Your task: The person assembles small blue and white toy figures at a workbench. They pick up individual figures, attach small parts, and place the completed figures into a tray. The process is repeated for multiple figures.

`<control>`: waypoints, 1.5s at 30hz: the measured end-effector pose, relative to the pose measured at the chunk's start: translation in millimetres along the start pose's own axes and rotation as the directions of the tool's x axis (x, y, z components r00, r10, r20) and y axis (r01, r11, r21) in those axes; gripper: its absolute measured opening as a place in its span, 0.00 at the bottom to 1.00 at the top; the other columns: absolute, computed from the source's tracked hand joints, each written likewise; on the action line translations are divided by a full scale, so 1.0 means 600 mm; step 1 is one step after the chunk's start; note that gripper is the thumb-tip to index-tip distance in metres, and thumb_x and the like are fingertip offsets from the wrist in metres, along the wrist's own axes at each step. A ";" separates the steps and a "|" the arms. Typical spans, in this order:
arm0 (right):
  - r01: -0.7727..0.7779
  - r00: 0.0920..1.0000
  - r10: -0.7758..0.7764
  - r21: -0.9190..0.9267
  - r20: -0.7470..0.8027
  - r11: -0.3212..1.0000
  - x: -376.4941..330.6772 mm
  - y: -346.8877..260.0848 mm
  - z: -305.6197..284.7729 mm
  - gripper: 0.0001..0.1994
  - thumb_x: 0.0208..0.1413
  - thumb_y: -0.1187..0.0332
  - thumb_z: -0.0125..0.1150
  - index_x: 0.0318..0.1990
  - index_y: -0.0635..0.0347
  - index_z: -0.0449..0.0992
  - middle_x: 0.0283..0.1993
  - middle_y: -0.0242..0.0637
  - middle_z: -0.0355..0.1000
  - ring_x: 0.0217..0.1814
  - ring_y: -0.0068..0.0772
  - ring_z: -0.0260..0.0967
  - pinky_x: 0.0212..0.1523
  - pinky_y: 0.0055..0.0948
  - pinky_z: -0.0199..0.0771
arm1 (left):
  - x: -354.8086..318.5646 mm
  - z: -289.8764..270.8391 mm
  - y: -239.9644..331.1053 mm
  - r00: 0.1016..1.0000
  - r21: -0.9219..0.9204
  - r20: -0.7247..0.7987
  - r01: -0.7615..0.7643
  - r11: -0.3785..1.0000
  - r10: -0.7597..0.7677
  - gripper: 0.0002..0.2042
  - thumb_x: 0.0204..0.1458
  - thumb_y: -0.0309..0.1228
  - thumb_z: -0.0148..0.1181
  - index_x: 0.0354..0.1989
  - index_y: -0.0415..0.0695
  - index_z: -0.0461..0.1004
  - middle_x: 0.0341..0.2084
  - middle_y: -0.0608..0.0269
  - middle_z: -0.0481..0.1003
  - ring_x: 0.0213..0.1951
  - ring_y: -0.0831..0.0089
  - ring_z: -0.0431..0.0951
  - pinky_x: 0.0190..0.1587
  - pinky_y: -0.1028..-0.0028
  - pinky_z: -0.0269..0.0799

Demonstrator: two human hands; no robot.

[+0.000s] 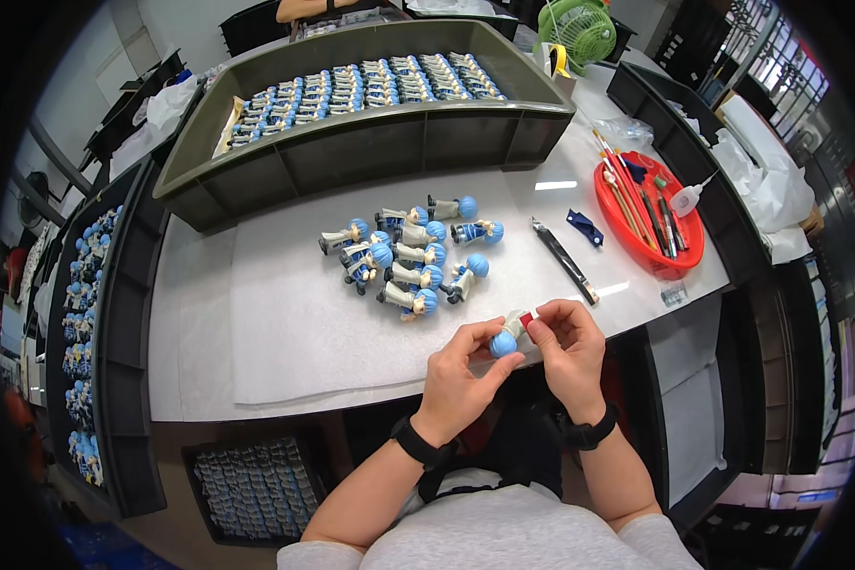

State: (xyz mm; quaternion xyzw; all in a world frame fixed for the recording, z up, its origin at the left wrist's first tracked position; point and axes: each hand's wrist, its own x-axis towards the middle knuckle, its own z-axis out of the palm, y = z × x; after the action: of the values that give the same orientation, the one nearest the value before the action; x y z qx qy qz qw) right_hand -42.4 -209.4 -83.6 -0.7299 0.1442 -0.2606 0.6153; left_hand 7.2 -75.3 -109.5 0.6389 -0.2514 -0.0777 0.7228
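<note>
Over the near edge of the table, my left hand (463,377) grips a small figurine (504,344) by its blue-haired head, tilted with its pale body pointing away. My right hand (568,353) pinches a small flat red piece (528,322) against or right beside the figurine's body; contact is partly hidden by the fingers. What the red piece is made of I cannot make out. Beyond my hands, several similar blue-haired figurines (416,255) lie in a loose cluster on a white sheet (294,332). Black tweezers (565,261) rest to the right of them.
A large grey-green crate (370,142) with rows of figurines stands at the back. To the right are a red tray (610,223) of brushes and a dark blue piece (585,228). Dark bins flank the table; a crate of figurines (256,489) sits below, and a green fan (577,30) stands behind.
</note>
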 end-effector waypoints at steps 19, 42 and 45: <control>0.101 0.994 -0.089 -0.225 0.061 0.969 -0.001 -0.002 0.003 0.10 0.48 0.80 0.60 0.32 0.62 0.63 0.25 0.30 0.65 0.26 0.16 0.63 0.28 0.16 0.63 | 0.000 0.000 -0.009 0.998 0.134 0.035 -0.064 0.989 0.060 0.23 0.40 0.33 0.70 0.44 0.36 0.72 0.30 0.54 0.76 0.31 0.69 0.77 0.35 0.74 0.74; 0.218 0.970 -0.179 -0.263 0.166 0.940 0.018 0.001 -0.012 0.10 0.48 0.80 0.59 0.30 0.63 0.61 0.20 0.33 0.64 0.21 0.21 0.62 0.22 0.20 0.62 | 0.003 0.004 -0.007 0.978 0.307 0.057 -0.208 0.929 0.200 0.20 0.40 0.37 0.69 0.36 0.36 0.73 0.25 0.56 0.75 0.26 0.66 0.76 0.29 0.73 0.72; 0.197 0.975 -0.161 -0.266 0.151 0.944 0.022 0.004 -0.014 0.10 0.47 0.80 0.59 0.30 0.62 0.61 0.20 0.32 0.63 0.20 0.20 0.61 0.22 0.20 0.61 | 0.002 0.004 -0.007 0.969 0.347 0.078 -0.245 0.905 0.233 0.20 0.40 0.37 0.69 0.36 0.36 0.73 0.25 0.56 0.75 0.25 0.66 0.75 0.28 0.72 0.72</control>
State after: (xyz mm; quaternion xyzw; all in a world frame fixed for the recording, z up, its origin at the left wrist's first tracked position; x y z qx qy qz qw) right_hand -36.0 -223.9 -82.4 -0.8345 0.0729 -0.2453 0.4879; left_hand 8.3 -78.6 -113.1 0.7216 -0.3499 0.0469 0.5955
